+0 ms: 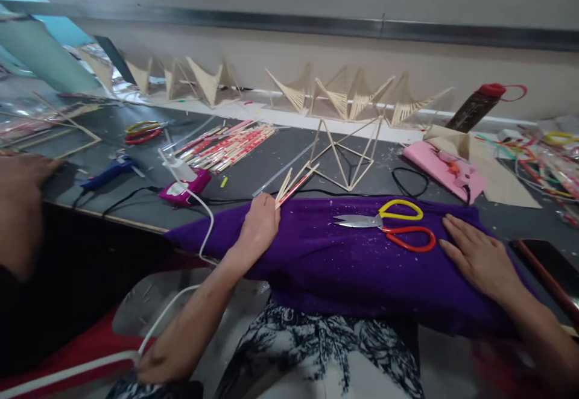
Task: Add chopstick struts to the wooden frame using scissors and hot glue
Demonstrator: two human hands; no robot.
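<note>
My left hand [259, 225] is closed around a small bundle of thin wooden sticks [286, 189], one with a red wrapper, whose ends stick out toward the frame. My right hand [474, 254] lies flat with its fingers stretched out on a purple cloth [312, 254]. Just left of its fingertips rest scissors [373, 221] with one yellow and one red handle, blades a little apart and pointing left. Beyond the cloth stands an open stick frame [346, 164] of joined triangles. Small pale bits are scattered on the cloth.
Several finished stick models [332, 94] line the wall. Wrapped sticks [235, 146], a blue glue gun [111, 171], pliers [143, 132] and a magenta power adapter [183, 187] with cords lie left. A bottle [474, 108], pink item [443, 167] and phone [549, 272] are right. Another person's hand [22, 188] is far left.
</note>
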